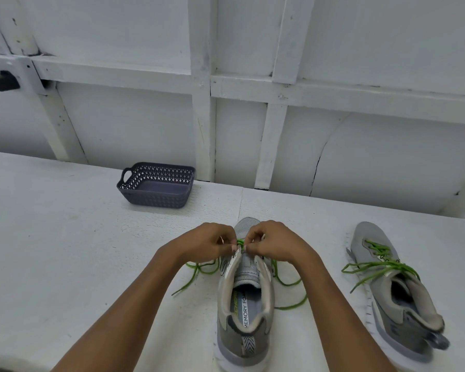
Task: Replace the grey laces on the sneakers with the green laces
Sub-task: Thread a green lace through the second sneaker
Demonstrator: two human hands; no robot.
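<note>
1. Over the toe end of the near sneaker (244,318): pinched the green lace (196,267) in curled fingertips of left hand (210,242) and right hand (271,244), probably to feed an eyelet.
2. Beside that sneaker, both flanks: trailed slack, bright green, mostly unthreaded.
3. Right of it: set aside the other sneaker (392,291), tipped over, already green-laced.

The hands (242,244) hide the near sneaker's (246,304) eyelets and lace crossings.

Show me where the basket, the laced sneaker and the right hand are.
basket (157,187): head view, bare inner floor.
laced sneaker (369,236): head view, grey toe cap.
right hand (274,241): head view, back of the hand.
</note>
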